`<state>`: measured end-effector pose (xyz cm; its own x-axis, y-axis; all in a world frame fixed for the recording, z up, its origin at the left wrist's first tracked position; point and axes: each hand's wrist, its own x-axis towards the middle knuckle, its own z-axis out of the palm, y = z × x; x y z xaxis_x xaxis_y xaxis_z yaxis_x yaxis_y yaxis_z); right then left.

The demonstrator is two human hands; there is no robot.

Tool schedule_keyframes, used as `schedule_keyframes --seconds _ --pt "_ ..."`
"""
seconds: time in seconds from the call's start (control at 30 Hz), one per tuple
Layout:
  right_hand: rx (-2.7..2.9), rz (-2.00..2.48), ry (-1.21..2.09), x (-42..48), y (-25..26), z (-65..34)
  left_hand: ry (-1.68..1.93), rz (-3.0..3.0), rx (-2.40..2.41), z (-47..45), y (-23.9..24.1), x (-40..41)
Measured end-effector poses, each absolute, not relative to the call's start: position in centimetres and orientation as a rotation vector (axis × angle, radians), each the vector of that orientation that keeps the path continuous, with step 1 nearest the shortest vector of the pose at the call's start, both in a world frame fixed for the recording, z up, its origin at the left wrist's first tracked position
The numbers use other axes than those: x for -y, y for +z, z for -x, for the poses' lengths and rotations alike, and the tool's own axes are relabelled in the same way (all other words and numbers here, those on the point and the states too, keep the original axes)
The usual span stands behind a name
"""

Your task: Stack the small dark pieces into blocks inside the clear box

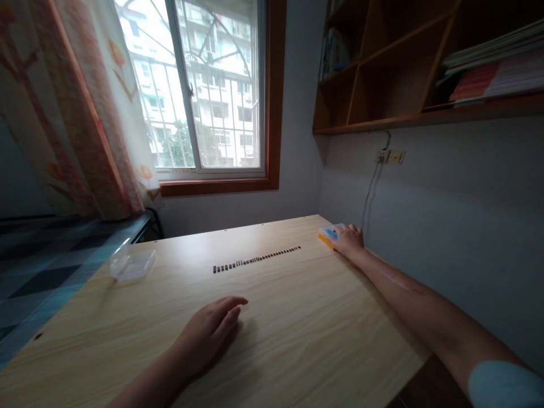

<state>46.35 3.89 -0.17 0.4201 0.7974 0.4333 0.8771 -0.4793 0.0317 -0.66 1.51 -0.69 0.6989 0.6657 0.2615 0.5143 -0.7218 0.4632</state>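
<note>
The counter (297, 317), pale and wood-grained, stands before the window (225, 102), with one far corner near the right-hand wall. At that corner, the right hand (349, 241) is laid over a box (326, 239), orange below and clear above, with a patch of blue showing by the fingertips. The fingers cover its right part; from where I stand I cannot tell whether they grip the box or merely rest on it. The right arm reaches out straight along the counter's edge, ending nearest me in a pale sleeve (501, 385). The left hand (216, 328) is bare of any object, its fingers loosely bent and its thumb a little apart from the forefinger, on the near side of the counter. Beyond it, small dark pieces (255, 260) form a single slanting line across the middle of the surface, running from the left of centre toward the box and stopping short of it. Neither hand touches the line. A clear case (135, 265) lies near the left edge with its lid raised, well apart from both hands. On the left, a checked bed (46, 272) adjoins, below a flowered curtain (80, 107). On the right, a wooden shelf (391, 85) bearing books (497, 73) hangs above a socket (396, 157), from which a cable (369, 195) drops behind the counter.
</note>
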Motion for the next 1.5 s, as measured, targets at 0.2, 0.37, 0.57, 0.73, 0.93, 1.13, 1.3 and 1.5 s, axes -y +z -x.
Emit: schedule_keyframes --seconds 0.2,0.37,0.57,0.73,0.93,1.13,1.3,1.5 --pt "1.439 2.473 -0.611 -4.0 -0.3 -46.2 0.594 -2.544 -0.917 0.6 -0.5 -1.4" --pt "1.405 2.427 -0.653 -3.1 -0.5 -45.8 0.558 -2.551 -0.905 0.6 0.0 -1.1" --pt "1.667 2.218 -0.711 0.3 -2.4 -42.6 0.572 -2.552 -0.905 0.7 -0.3 -1.4" --pt "1.984 1.796 -0.481 2.7 -4.2 -38.2 0.591 -2.549 -0.932 0.6 -0.5 -1.6" --pt "2.025 1.806 -0.268 2.8 -3.9 -35.6 0.603 -2.559 -0.925 0.6 -0.6 -1.6" --pt "1.906 1.980 -0.242 1.5 -3.4 -36.9 0.598 -2.575 -0.910 0.7 -0.9 -1.7" --pt "1.974 1.984 -0.177 0.8 -3.3 -36.7 0.608 -2.594 -0.896 0.4 -0.3 -1.4" --pt "2.094 1.894 -0.075 1.7 -3.6 -32.6 0.623 -2.646 -0.963 -0.1 0.0 -0.2"
